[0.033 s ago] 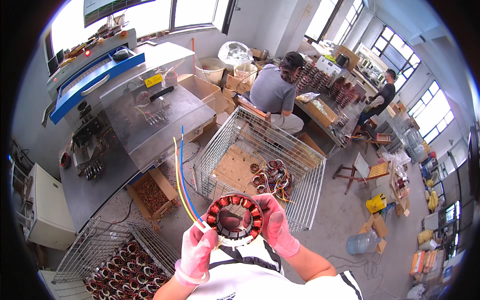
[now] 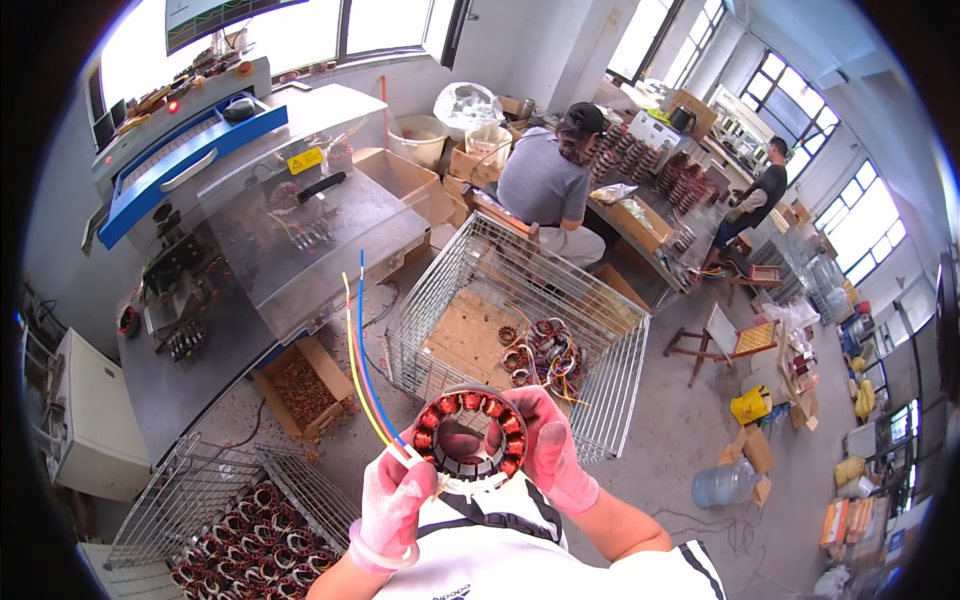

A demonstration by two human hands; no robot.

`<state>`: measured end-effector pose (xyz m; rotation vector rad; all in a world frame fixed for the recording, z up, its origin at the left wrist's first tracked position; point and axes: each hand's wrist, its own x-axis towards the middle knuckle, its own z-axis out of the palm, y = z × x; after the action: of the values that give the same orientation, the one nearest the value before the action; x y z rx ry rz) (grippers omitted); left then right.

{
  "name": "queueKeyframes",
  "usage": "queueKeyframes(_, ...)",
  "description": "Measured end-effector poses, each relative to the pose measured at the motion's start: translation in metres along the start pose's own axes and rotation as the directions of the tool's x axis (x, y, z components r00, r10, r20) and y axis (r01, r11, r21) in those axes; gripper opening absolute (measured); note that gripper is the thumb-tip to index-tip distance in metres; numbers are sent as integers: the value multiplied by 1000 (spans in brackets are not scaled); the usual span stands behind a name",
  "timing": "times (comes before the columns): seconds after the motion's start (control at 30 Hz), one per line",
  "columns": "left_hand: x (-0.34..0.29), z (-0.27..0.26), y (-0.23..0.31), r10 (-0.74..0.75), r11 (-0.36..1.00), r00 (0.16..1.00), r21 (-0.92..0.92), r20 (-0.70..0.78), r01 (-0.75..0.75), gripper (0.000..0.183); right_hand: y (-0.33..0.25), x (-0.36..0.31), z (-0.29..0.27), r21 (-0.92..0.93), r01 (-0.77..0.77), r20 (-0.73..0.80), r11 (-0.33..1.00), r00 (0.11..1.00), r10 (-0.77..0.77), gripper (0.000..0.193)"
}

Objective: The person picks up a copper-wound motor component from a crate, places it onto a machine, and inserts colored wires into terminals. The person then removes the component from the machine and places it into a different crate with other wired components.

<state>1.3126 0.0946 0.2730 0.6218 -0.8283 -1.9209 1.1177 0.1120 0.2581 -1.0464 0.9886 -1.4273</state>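
I hold a ring-shaped motor stator (image 2: 470, 432) with copper windings in front of my chest. My left hand (image 2: 393, 500), in a pink glove, pinches its lead wires at the lower left of the ring. My right hand (image 2: 548, 447), also gloved in pink, grips the ring's right side. Yellow, blue and red wires (image 2: 357, 340) rise from the stator up and to the left.
A wire cage bin (image 2: 520, 320) with a few stators stands ahead. Another cage (image 2: 230, 520) full of stators is at lower left. A metal machine table (image 2: 300, 230) is at left, with a cardboard box (image 2: 300, 390) below. Two people sit at benches beyond.
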Motion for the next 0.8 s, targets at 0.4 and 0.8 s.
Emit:
queueKeyframes(0.4,1,-2,1,5,997,999,82,52,-9,60,-7,1,5,67,-4,-68,998,998,9,65)
queueKeyframes(0.8,-5,-64,0,57,996,998,72,5,-57,63,-37,72,45,-645,-64,467,761,756,460,68)
